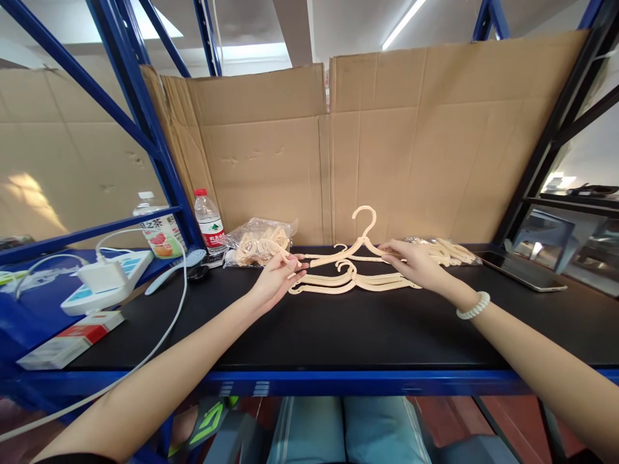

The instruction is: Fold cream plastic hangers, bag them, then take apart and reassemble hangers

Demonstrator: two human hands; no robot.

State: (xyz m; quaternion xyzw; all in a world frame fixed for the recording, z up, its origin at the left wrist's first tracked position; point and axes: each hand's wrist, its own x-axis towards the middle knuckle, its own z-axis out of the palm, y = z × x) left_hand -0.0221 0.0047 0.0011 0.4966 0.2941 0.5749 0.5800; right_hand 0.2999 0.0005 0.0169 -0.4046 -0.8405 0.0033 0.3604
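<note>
A cream plastic clothes hanger (363, 241) stands hook up over the black table. My right hand (413, 261) is closed on its right arm. Pinched in my left hand (275, 280) is a thin curved cream plastic piece (279, 247), partly hidden by the fingers. My left fingertips are close to the hanger's left end; whether they touch it I cannot tell. In front of the held hanger, a stack of several cream hangers (329, 285) lies flat, hooks pointing away from me.
Clear bags of cream parts lie at the back left (261, 241) and back right (447, 251). At left are a water bottle (209, 222), a power strip (109, 280), a white cable (181, 309) and a small box (72, 340). A phone (525, 270) lies right. Cardboard (387, 142) walls the back.
</note>
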